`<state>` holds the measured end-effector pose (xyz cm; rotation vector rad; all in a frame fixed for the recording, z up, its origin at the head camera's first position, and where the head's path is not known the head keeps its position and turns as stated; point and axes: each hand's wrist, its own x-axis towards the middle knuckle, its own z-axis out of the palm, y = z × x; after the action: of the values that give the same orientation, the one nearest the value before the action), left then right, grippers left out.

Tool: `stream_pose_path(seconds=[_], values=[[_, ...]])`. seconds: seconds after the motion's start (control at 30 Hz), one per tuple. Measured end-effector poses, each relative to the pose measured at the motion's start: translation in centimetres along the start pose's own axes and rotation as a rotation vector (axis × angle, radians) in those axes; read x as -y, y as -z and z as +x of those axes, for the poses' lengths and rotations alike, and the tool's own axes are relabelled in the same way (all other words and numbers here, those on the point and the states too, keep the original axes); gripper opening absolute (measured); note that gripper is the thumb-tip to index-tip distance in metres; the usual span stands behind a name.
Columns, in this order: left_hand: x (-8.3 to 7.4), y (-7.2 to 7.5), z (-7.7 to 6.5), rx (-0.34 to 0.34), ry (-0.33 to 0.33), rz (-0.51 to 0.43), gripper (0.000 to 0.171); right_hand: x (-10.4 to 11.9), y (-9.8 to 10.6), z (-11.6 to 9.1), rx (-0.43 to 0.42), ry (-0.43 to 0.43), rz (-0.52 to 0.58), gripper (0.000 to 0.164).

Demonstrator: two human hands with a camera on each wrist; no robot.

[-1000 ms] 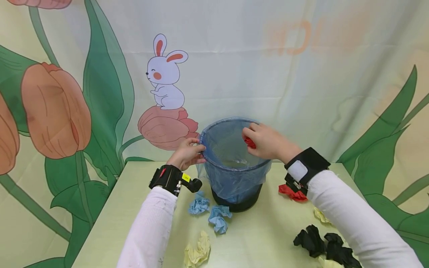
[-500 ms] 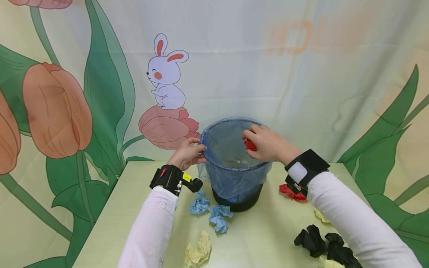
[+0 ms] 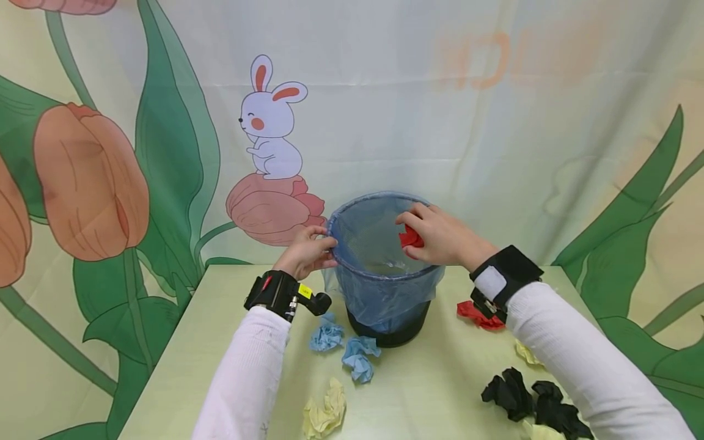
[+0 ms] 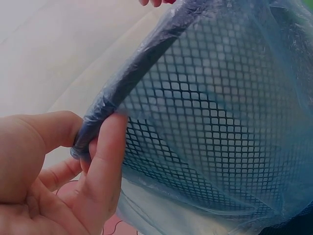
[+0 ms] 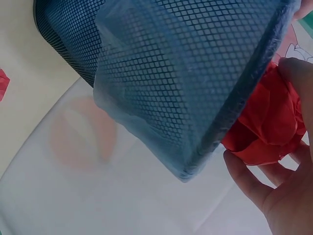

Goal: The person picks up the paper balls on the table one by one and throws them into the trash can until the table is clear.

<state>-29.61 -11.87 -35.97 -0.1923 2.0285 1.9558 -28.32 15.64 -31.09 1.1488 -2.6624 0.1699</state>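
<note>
Bin [image 3: 387, 299] lined; L hand [image 3: 308, 252] pinching rim [image 4: 134, 71], R hand [image 3: 442, 237] gripping red ppr [image 5: 271, 117] @ mouth [image 3: 371, 238].

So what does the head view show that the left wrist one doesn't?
Only the head view: crumpled blue paper balls, black paper balls and yellow paper balls, plus the white cartoon rabbit.

Only the left wrist view: the palm of the left hand, and clear holes in the black mesh bin.

Both: that hand gripping the bin's rim and its translucent blue plastic bag.
</note>
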Motion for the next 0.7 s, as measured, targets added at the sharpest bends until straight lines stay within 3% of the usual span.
stream_pose_path(seconds=[0.7], values=[[-0.1, -0.2, 0.5, -0.014, 0.000, -0.019, 0.039, -1.2, -0.2, -0.8, 0.012, -0.048, 0.000, 0.051]])
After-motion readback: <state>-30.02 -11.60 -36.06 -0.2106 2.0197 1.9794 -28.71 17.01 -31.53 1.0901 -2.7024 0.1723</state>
